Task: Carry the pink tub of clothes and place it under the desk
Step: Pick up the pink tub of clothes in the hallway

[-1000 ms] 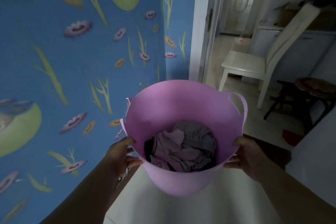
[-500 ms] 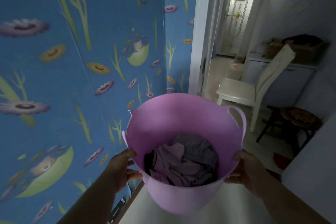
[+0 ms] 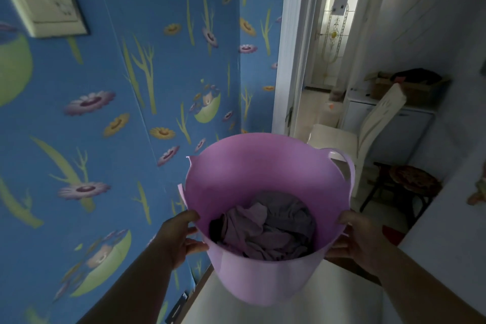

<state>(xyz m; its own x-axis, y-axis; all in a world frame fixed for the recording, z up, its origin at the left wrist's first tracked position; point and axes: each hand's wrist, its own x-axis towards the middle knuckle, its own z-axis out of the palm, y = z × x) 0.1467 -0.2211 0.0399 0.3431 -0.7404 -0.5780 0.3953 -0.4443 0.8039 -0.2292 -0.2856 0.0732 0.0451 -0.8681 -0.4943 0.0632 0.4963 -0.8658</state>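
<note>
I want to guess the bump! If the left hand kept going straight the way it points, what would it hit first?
The left hand already holds the pink tub, so it meets the tub's side at once. Depth beyond is unclear.

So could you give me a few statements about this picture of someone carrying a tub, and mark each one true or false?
1. Both hands hold the pink tub, the left hand and right hand on opposite sides. True.
2. The tub is empty. False: crumpled clothes lie in its bottom.
3. The wall to the person's left is plain white. False: it is blue with flowers and green stems.
4. A pale chair stands beyond the tub, past the doorway. True.
5. The tub rests on the floor. False: it is held up in the air.
</note>
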